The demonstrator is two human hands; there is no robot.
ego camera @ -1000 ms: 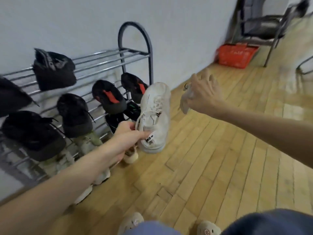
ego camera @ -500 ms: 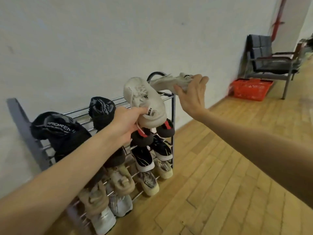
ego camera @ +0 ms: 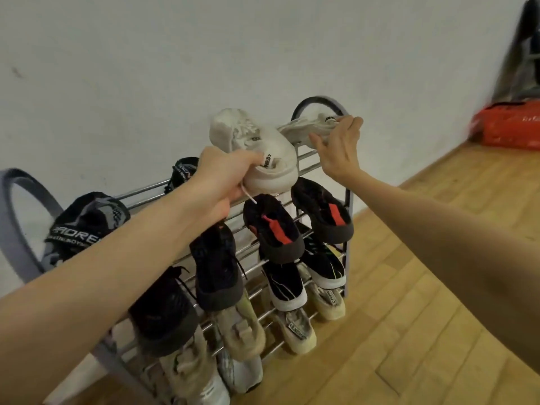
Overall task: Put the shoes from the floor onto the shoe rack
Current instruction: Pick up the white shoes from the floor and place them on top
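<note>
My left hand (ego camera: 222, 182) grips the heel of a white sneaker (ego camera: 257, 147), held toe-up over the right part of the top shelf of the metal shoe rack (ego camera: 309, 156). My right hand (ego camera: 340, 150) holds a second white sneaker (ego camera: 306, 128) by its heel end, lying on its side at the top shelf's right end, beside the rack's arched side frame. The lower shelves hold several black, red-marked and beige shoes. A black shoe (ego camera: 84, 226) sits at the top shelf's left end.
The rack stands against a white wall (ego camera: 175, 68). Wooden floor (ego camera: 423, 302) stretches to the right. A red basket (ego camera: 508, 127) and a dark chair (ego camera: 523, 54) stand at the far right by the wall.
Both hands rose from near the floor to the rack's top shelf, each carrying a white sneaker. Since half a second ago the view has closed in and both shoes sit lower over the bars.
</note>
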